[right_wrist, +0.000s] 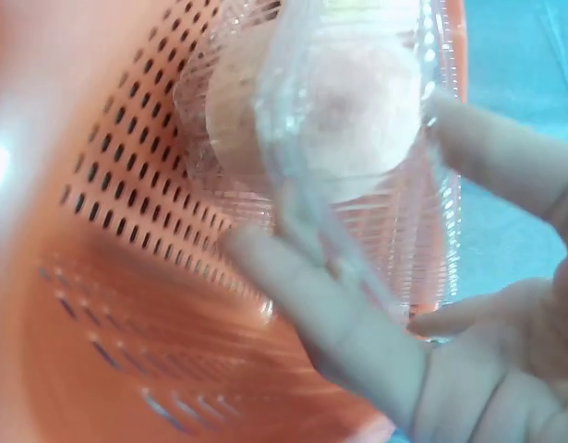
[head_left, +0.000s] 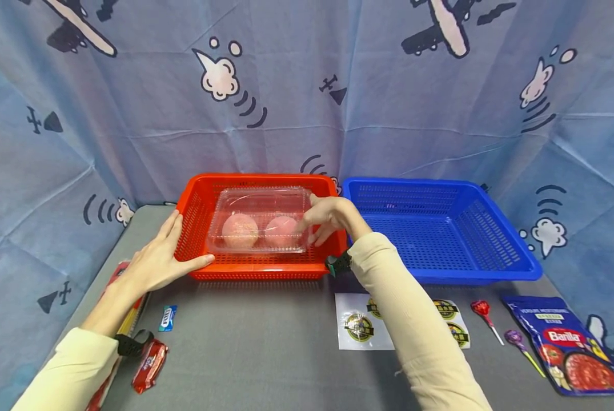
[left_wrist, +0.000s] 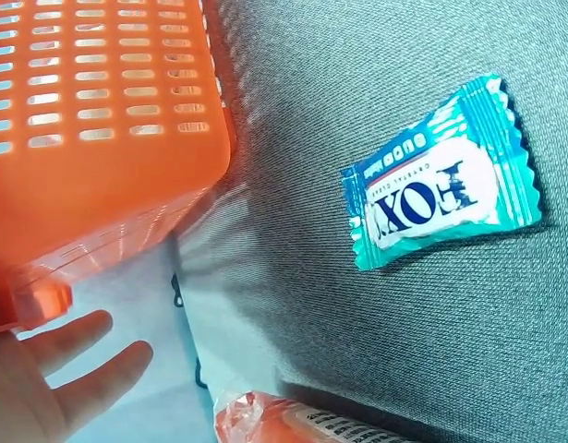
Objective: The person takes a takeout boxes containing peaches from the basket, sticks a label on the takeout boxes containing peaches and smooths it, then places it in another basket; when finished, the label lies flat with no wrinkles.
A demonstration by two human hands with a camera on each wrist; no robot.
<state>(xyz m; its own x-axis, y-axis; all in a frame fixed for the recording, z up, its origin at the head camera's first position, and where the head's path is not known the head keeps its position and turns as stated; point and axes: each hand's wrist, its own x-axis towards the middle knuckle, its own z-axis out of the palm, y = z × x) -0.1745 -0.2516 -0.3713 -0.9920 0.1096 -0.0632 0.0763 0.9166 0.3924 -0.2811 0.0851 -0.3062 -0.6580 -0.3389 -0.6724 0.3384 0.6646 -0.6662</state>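
A clear plastic fruit box (head_left: 265, 200) with two round pinkish fruits, peach-like, lies inside the red basket (head_left: 260, 269). My right hand (head_left: 332, 216) holds the box's right end, thumb and fingers spread around its edges; the right wrist view shows a blurred thumb crossing the near edge and a finger (right_wrist: 505, 152) at the far edge. The left hand (head_left: 155, 262) is at the red basket's left front corner, its fingers extended along the left side and its thumb stretched over the front rim.
A blue basket (head_left: 414, 245) stands right of the red one. Nearer are a sticker sheet (head_left: 359, 328), two lollipops (head_left: 481, 309), and a Barilla pouch (head_left: 566, 345). On the left lie a blue Fox's candy (left_wrist: 431, 185), a red-wrapped snack (head_left: 149, 365) and a long red package. A curtain hangs behind.
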